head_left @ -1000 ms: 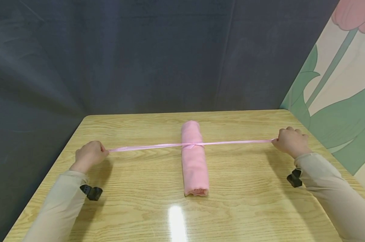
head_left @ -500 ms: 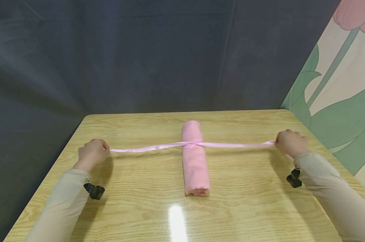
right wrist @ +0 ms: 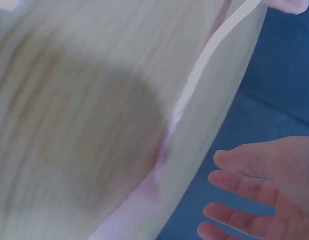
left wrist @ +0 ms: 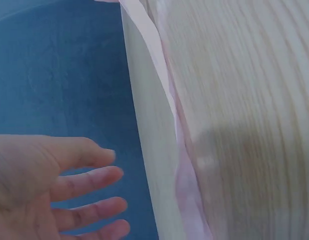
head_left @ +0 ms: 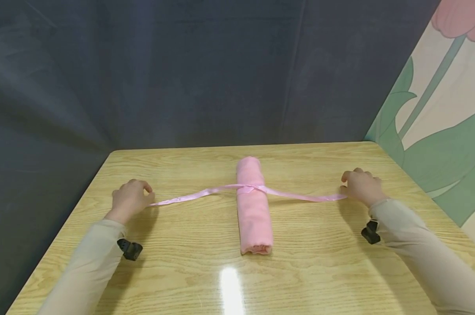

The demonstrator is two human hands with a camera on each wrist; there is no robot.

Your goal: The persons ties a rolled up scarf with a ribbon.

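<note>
- Ribbon lies slack across the table, tied round the pink towel roll at mid-table.
- Left hand has relaxed, spread fingers holding nothing, just beside one ribbon end.
- Right hand likewise has loose fingers, by the other end.

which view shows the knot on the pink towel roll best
The head view: the knot sits on top of the towel roll, ribbon trailing both ways. Both wrist views show only ribbon on wood, no knot.
</note>
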